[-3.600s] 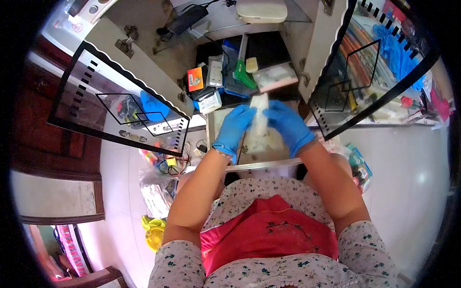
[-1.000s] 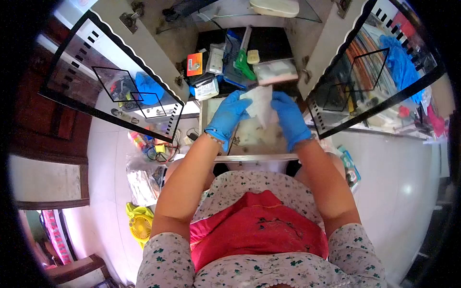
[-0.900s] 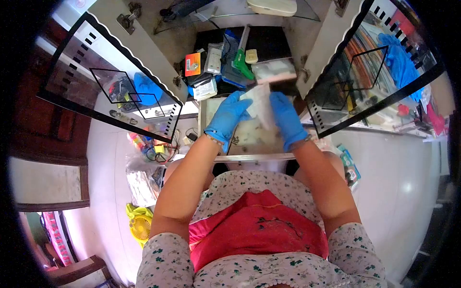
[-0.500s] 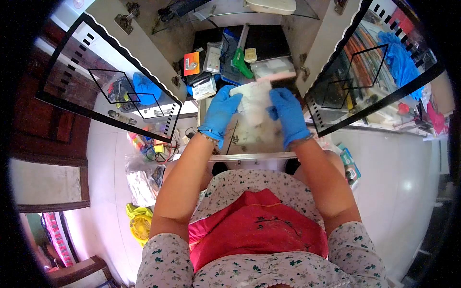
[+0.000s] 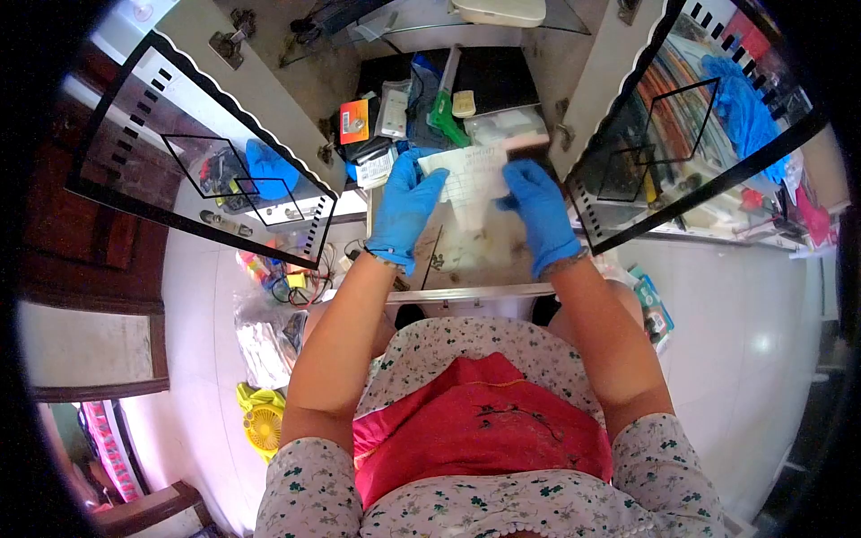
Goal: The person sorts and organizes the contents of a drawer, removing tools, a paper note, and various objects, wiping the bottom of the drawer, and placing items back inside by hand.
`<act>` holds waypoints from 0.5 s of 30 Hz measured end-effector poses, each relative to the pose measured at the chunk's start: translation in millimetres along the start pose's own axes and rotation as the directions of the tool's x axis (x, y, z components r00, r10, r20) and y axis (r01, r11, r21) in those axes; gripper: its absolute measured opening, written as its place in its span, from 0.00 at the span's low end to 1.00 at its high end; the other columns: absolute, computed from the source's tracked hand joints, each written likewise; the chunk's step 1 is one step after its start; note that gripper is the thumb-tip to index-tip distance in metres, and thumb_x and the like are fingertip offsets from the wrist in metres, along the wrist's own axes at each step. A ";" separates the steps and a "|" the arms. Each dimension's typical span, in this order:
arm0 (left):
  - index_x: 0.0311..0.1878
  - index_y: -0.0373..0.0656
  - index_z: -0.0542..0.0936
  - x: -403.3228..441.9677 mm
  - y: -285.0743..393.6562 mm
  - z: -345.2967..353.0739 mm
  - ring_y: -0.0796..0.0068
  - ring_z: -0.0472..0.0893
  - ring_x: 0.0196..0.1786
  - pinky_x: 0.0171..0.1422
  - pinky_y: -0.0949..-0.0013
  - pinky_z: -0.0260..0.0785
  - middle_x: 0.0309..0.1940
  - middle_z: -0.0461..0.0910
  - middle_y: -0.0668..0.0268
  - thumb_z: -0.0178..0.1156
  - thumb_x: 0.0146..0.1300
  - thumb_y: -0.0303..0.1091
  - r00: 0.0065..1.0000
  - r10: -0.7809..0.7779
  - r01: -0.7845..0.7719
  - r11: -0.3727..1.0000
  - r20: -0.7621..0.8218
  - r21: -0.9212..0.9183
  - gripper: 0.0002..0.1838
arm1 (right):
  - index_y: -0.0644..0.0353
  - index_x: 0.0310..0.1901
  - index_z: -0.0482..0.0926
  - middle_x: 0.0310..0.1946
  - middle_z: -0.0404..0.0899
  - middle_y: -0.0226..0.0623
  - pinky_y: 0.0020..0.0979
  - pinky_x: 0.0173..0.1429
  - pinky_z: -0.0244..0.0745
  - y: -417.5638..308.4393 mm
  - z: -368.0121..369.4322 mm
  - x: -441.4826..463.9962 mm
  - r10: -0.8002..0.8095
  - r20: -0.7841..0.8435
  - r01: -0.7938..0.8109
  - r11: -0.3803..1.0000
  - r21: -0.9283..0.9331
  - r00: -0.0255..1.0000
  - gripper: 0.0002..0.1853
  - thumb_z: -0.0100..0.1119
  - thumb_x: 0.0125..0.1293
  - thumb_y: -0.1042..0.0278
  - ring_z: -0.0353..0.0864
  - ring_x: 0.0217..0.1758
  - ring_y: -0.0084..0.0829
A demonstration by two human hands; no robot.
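Note:
A white sheet of paper [image 5: 468, 184] with printed lines is spread between my two blue-gloved hands, above an open drawer [image 5: 480, 260]. My left hand [image 5: 404, 206] pinches its left edge, thumb on the front. At the paper's right edge, my right hand [image 5: 538, 213] has its fingers bent around the upper corner. Just behind the paper, on the dark cabinet shelf [image 5: 502, 81], lie a green-handled tool [image 5: 444, 117], an orange card [image 5: 354, 121], a white packaged item [image 5: 392, 109] and a clear box [image 5: 507, 128].
Glass cabinet doors stand open at left [image 5: 206, 161] and right [image 5: 682, 134]. On the floor at the left are cables, plastic bags [image 5: 265, 336] and a yellow fan [image 5: 264, 426]. A teal package [image 5: 653, 305] lies beyond my right forearm.
The paper has been unfolded from a narrow strip into a wider sheet. My left hand has moved left, away from my right hand, and the view has shifted slightly.

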State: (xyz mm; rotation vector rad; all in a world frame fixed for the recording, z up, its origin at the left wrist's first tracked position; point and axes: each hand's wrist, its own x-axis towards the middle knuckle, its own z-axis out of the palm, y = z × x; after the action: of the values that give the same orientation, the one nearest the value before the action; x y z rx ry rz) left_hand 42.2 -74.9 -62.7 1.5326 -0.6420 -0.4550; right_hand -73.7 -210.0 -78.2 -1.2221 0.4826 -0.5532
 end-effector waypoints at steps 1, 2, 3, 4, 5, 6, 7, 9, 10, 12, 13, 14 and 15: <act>0.46 0.39 0.70 0.1 1.2 0.5 0.88 0.67 0.31 0.36 0.82 0.63 0.31 0.72 0.73 0.54 0.57 0.24 1.000 0.027 -0.026 0.997 0.010 -0.071 0.12 | 0.60 0.35 0.73 0.27 0.70 0.27 0.21 0.31 0.72 -0.1 0.1 0.2 0.001 0.001 -0.001 1.000 0.011 1.000 0.09 0.52 0.62 0.63 0.70 0.26 0.18; 0.45 0.39 0.70 0.2 2.4 0.9 0.87 0.69 0.33 0.38 0.82 0.64 0.33 0.73 0.71 0.54 0.57 0.23 0.998 0.055 -0.052 0.989 0.019 -0.142 0.12 | 0.59 0.35 0.74 0.27 0.70 0.26 0.21 0.32 0.72 -0.1 0.3 0.3 0.003 0.002 -0.003 1.000 0.022 1.000 0.08 0.52 0.62 0.63 0.69 0.26 0.18; 0.45 0.39 0.70 0.2 3.1 0.4 0.87 0.69 0.33 0.38 0.82 0.64 0.33 0.73 0.71 0.54 0.57 0.23 0.998 0.055 -0.052 0.989 0.020 -0.141 0.12 | 0.59 0.35 0.74 0.27 0.70 0.26 0.21 0.32 0.72 -0.8 0.8 0.0 0.002 0.001 -0.002 1.000 0.022 1.000 0.08 0.52 0.62 0.63 0.69 0.26 0.18; 0.45 0.39 0.70 0.2 3.9 -0.8 0.86 0.70 0.35 0.40 0.82 0.64 0.35 0.73 0.70 0.53 0.57 0.22 0.998 0.056 -0.054 0.993 0.016 -0.105 0.12 | 0.59 0.35 0.74 0.27 0.70 0.26 0.21 0.33 0.72 -2.0 1.5 -0.6 0.005 -0.006 -0.005 0.999 0.034 1.000 0.08 0.52 0.62 0.63 0.69 0.27 0.17; 0.46 0.39 0.70 0.3 4.5 -1.3 0.86 0.71 0.37 0.43 0.81 0.64 0.38 0.74 0.69 0.52 0.58 0.22 0.998 0.056 -0.056 0.996 0.012 -0.069 0.12 | 0.58 0.35 0.74 0.27 0.70 0.25 0.21 0.33 0.72 -2.7 1.8 -0.8 0.008 -0.013 -0.007 0.999 0.047 1.000 0.08 0.52 0.62 0.63 0.68 0.28 0.17; 0.46 0.39 0.70 -0.1 5.5 -1.0 0.86 0.71 0.37 0.43 0.81 0.64 0.38 0.74 0.69 0.52 0.58 0.22 0.998 0.057 -0.056 0.996 0.013 -0.069 0.12 | 0.58 0.35 0.74 0.27 0.70 0.25 0.21 0.33 0.72 -1.8 1.0 -0.3 0.007 -0.013 -0.007 0.999 0.047 1.000 0.08 0.52 0.62 0.63 0.68 0.28 0.17; 0.46 0.39 0.70 -1.0 6.6 -0.7 0.85 0.71 0.37 0.43 0.81 0.65 0.38 0.74 0.69 0.52 0.58 0.22 0.998 0.062 -0.061 0.992 0.011 -0.113 0.12 | 0.58 0.35 0.74 0.28 0.70 0.25 0.21 0.34 0.72 0.0 -0.2 0.2 0.002 0.004 -0.002 0.999 0.052 1.000 0.08 0.52 0.62 0.63 0.69 0.29 0.17; 0.46 0.39 0.70 -1.3 8.2 0.0 0.85 0.72 0.38 0.44 0.80 0.65 0.38 0.74 0.68 0.52 0.58 0.22 0.998 0.068 -0.066 0.986 0.011 -0.156 0.12 | 0.58 0.36 0.74 0.28 0.70 0.25 0.22 0.34 0.72 0.4 -2.0 0.5 -0.005 0.022 0.004 0.998 0.058 1.000 0.08 0.52 0.62 0.63 0.69 0.31 0.17; 0.46 0.39 0.70 -1.3 8.7 0.1 0.84 0.72 0.39 0.45 0.80 0.65 0.39 0.74 0.68 0.52 0.58 0.22 0.997 0.082 -0.079 0.982 0.012 -0.169 0.11 | 0.58 0.36 0.74 0.29 0.71 0.25 0.22 0.35 0.72 0.0 -2.4 0.5 0.003 0.028 -0.005 0.998 0.066 1.000 0.08 0.52 0.62 0.63 0.69 0.32 0.18; 0.46 0.38 0.70 -1.5 8.5 -0.5 0.84 0.73 0.40 0.46 0.80 0.66 0.40 0.75 0.67 0.51 0.58 0.21 0.995 0.096 -0.092 0.979 0.013 -0.182 0.11 | 0.58 0.37 0.75 0.30 0.71 0.26 0.22 0.36 0.72 0.1 -2.5 0.5 0.011 0.034 -0.014 0.997 0.073 0.999 0.09 0.51 0.62 0.63 0.70 0.33 0.18; 0.46 0.38 0.70 -1.5 7.9 -1.4 0.83 0.73 0.40 0.46 0.79 0.66 0.40 0.75 0.67 0.51 0.58 0.21 0.996 0.091 -0.086 0.978 0.017 -0.192 0.11 | 0.58 0.37 0.75 0.31 0.72 0.26 0.23 0.37 0.72 0.4 -2.5 0.7 0.020 0.036 -0.023 0.996 0.087 0.999 0.09 0.51 0.62 0.63 0.70 0.34 0.18; 0.46 0.38 0.70 -1.5 7.5 -2.0 0.83 0.73 0.41 0.46 0.79 0.66 0.40 0.75 0.67 0.51 0.59 0.21 0.996 0.085 -0.079 0.976 0.022 -0.202 0.11 | 0.58 0.38 0.75 0.32 0.73 0.26 0.23 0.37 0.72 0.6 -2.5 0.9 0.028 0.038 -0.032 0.994 0.102 0.999 0.09 0.51 0.62 0.62 0.71 0.35 0.18; 0.46 0.38 0.70 -1.4 7.6 -2.0 0.83 0.73 0.41 0.46 0.79 0.66 0.40 0.75 0.67 0.51 0.59 0.21 0.996 0.085 -0.079 0.976 0.022 -0.202 0.11 | 0.58 0.38 0.75 0.32 0.73 0.26 0.23 0.37 0.72 0.2 -2.4 0.8 0.028 0.038 -0.032 0.994 0.102 0.999 0.09 0.51 0.62 0.62 0.71 0.35 0.18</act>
State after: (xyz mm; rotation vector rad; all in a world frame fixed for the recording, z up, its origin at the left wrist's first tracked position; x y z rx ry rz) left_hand 41.5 -72.4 -55.2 1.3050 -0.6602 -0.4667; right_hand -74.6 -212.2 -79.1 -1.1232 0.4358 -0.5233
